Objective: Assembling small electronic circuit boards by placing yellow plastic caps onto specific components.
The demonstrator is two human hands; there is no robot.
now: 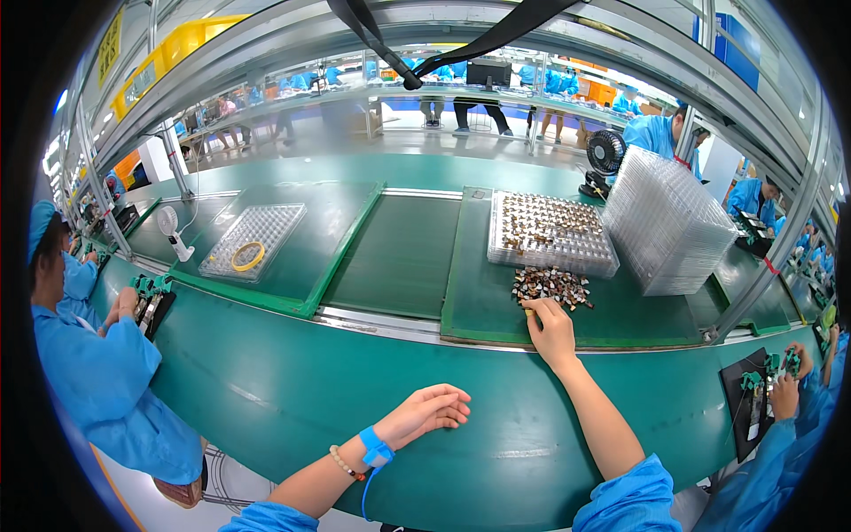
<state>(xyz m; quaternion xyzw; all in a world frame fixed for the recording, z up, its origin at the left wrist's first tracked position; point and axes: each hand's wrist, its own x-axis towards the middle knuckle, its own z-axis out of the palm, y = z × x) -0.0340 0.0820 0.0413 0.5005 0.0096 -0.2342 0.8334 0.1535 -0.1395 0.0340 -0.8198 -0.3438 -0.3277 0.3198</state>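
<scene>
My right hand (551, 333) reaches over the front edge of the green mat on the right. Its fingers are drawn together at the near side of a pile of small brown, silver and white parts (551, 287); whatever they pinch is too small to make out. Just behind the pile, a stack of clear trays (555, 258) carries rows of small gold and brown parts (550, 222). Above the green worktop, my left hand (432, 415) is open, its fingers loosely bent and nothing visible in them. A blue wrist strap (376, 448) with a cord and a beaded bracelet circle that wrist.
A tall stack of clear trays (667, 226) and a black fan (606, 152) stand right of the parts. On the left mat are a clear tray (266, 232), a yellow tape ring (247, 256) and a white fan (175, 232). Co-workers (97, 355) sit at both sides.
</scene>
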